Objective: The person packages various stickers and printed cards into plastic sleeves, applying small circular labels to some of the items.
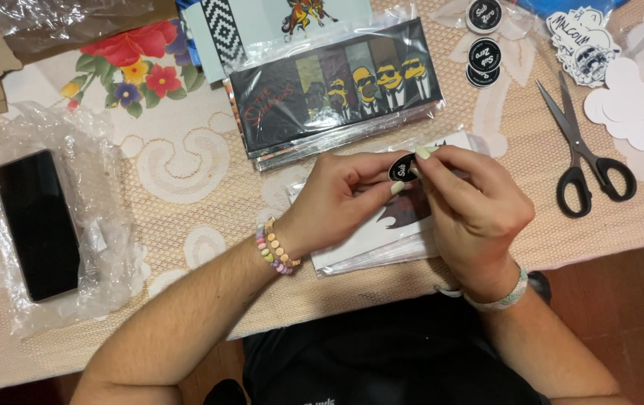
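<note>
Head view: the left hand (341,199) and right hand (468,202) meet above a clear plastic sleeve holding a printed card (382,232), fingertips of both pinched together on a small round black sticker (403,168). Black-handled scissors (585,150) lie well apart to the right; a black phone on clear plastic wrap (37,225) lies far left on the beige lace tablecloth (187,172).

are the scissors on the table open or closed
Open. The black-handled scissors lie flat on the tablecloth, right of both hands, handle loops apart and blades slightly spread near the tips.

Both hands, left hand (341,196) and right hand (472,206), pinch a round black sticker (402,168).
</note>
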